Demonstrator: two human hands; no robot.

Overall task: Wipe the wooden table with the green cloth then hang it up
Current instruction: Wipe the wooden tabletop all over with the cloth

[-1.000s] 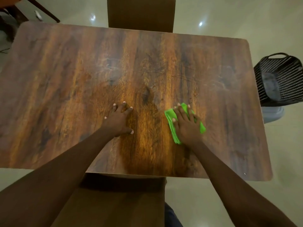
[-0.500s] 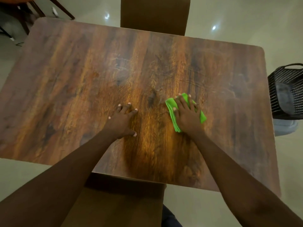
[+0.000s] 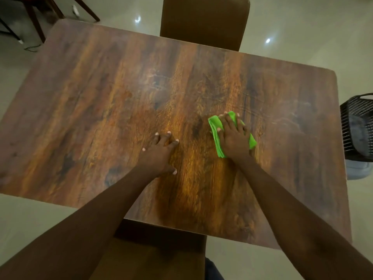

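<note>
A brown wooden table (image 3: 101, 93) fills most of the view. A bright green cloth (image 3: 217, 136), folded small, lies flat on it right of the middle. My right hand (image 3: 234, 136) presses down on the cloth with fingers spread, covering most of it. My left hand (image 3: 159, 156) rests flat on the bare wood to the left of the cloth, fingers apart, holding nothing.
A brown chair back (image 3: 203, 19) stands at the far side of the table and another chair (image 3: 149, 257) at the near side. A black wire basket (image 3: 357, 126) sits on the floor at the right. Dark chair legs (image 3: 36, 19) show at top left.
My right hand has slid the green cloth away from me across the table. The left hand stays planted on the wood, and the view has shifted a little.
</note>
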